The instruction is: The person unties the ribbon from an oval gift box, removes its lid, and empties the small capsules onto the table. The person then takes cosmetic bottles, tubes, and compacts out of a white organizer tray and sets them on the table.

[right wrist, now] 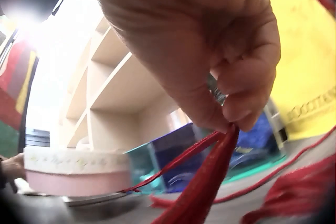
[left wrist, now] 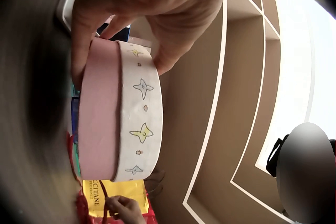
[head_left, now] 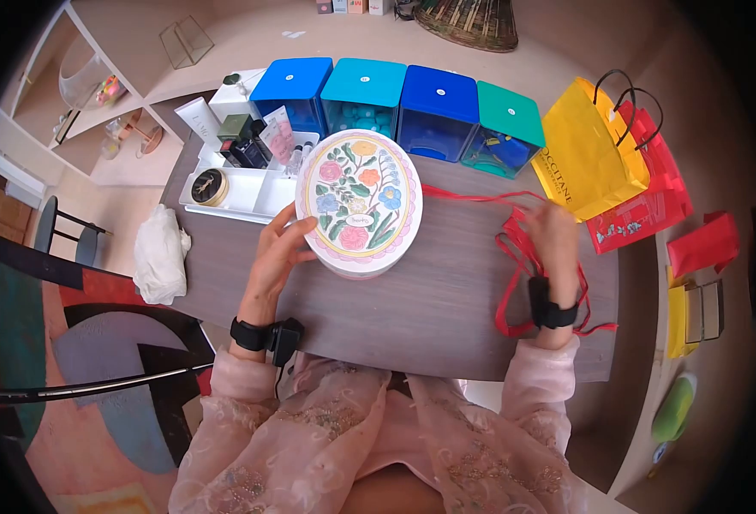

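A round gift box (head_left: 359, 193) has a white lid printed with colourful flowers and a pink base (left wrist: 100, 113). My left hand (head_left: 268, 257) grips its left edge, with the thumb at the lid and fingers at the base. Out to the right, my right hand (head_left: 554, 240) pinches a red ribbon (right wrist: 202, 184) between thumb and fingertips. From the box side, a length of that ribbon runs right to the hand. More of it lies in loose loops on the table below the right hand.
Four lidded boxes, blue, teal, dark blue (head_left: 439, 116) and green, line the table's back. A white tray (head_left: 249, 193) of cosmetics stands at back left, a crumpled white cloth (head_left: 161, 255) at the left edge. Yellow (head_left: 592, 154) and red (head_left: 639, 218) paper bags stand at the right.
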Available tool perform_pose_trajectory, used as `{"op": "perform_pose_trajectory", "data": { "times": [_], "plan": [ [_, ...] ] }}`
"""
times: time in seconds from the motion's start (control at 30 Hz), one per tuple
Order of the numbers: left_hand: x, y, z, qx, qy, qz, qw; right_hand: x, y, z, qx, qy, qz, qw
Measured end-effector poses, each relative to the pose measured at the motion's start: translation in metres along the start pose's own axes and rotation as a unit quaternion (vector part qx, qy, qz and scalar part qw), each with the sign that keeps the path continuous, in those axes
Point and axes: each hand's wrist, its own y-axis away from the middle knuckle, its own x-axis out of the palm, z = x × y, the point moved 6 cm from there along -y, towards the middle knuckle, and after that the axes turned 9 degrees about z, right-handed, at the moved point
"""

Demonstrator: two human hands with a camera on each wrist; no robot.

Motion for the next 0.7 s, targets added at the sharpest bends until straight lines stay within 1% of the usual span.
{"op": "perform_pose_trajectory", "data": {
  "times": [0.03,0.07,0.1,0.17,0.2,0.27,0.3,0.33,0.4,0.43,0.5,0.53,0.57,0.6,0.63,0.67,0.7],
  "plan": [
    [0.000,-0.002,0.002,-0.002,-0.007,0.005,1.000,-0.012,0.004,-0.022,0.038,-0.023,-0.015,0.999],
    [0.001,-0.003,0.004,-0.004,-0.014,0.011,1.000,-0.021,0.008,-0.041,0.061,0.038,-0.044,0.996],
    [0.002,-0.004,0.006,-0.004,-0.013,0.012,1.000,-0.024,0.009,-0.069,0.137,0.083,-0.033,0.986],
    [0.003,-0.006,0.011,-0.012,-0.015,0.011,1.000,-0.040,0.025,-0.101,0.226,0.075,-0.061,0.969],
    [0.003,-0.007,0.013,-0.012,-0.014,0.009,1.000,-0.043,0.030,-0.109,0.225,0.075,-0.060,0.969],
    [0.005,-0.008,0.017,-0.012,0.001,0.008,1.000,-0.049,0.041,-0.126,0.308,0.096,-0.072,0.944],
    [0.007,-0.008,0.017,-0.012,0.001,0.009,1.000,-0.044,0.042,-0.127,0.298,0.093,-0.052,0.949],
    [0.010,-0.008,0.018,-0.018,-0.002,0.012,1.000,-0.043,0.041,-0.122,0.300,0.093,-0.052,0.948],
    [0.015,-0.009,0.021,-0.025,-0.005,0.018,0.999,-0.037,0.031,-0.088,0.264,0.124,-0.016,0.956],
    [0.015,-0.009,0.024,-0.031,-0.011,0.018,0.999,-0.038,0.027,-0.065,0.224,0.116,-0.019,0.968],
    [0.015,-0.009,0.026,-0.038,-0.020,0.018,0.999,-0.014,0.011,-0.043,0.143,0.045,0.037,0.988],
    [0.016,-0.009,0.027,-0.042,-0.019,0.022,0.999,-0.003,0.004,-0.019,0.027,-0.030,0.032,0.999],
    [0.018,-0.009,0.027,-0.045,-0.018,0.027,0.998,0.005,0.003,0.009,-0.088,-0.104,0.025,0.990],
    [0.018,-0.009,0.028,-0.047,-0.023,0.028,0.998,0.013,0.001,0.030,-0.048,-0.090,0.110,0.989],
    [0.018,-0.010,0.028,-0.044,-0.031,0.029,0.998,0.031,-0.001,0.037,-0.091,-0.087,0.094,0.988],
    [0.016,-0.009,0.029,-0.042,-0.037,0.029,0.998,0.041,-0.005,0.045,-0.090,-0.093,0.092,0.987],
    [0.016,-0.007,0.029,-0.043,-0.040,0.028,0.998,0.053,-0.009,0.053,-0.094,-0.054,0.133,0.985]
  ]
}}
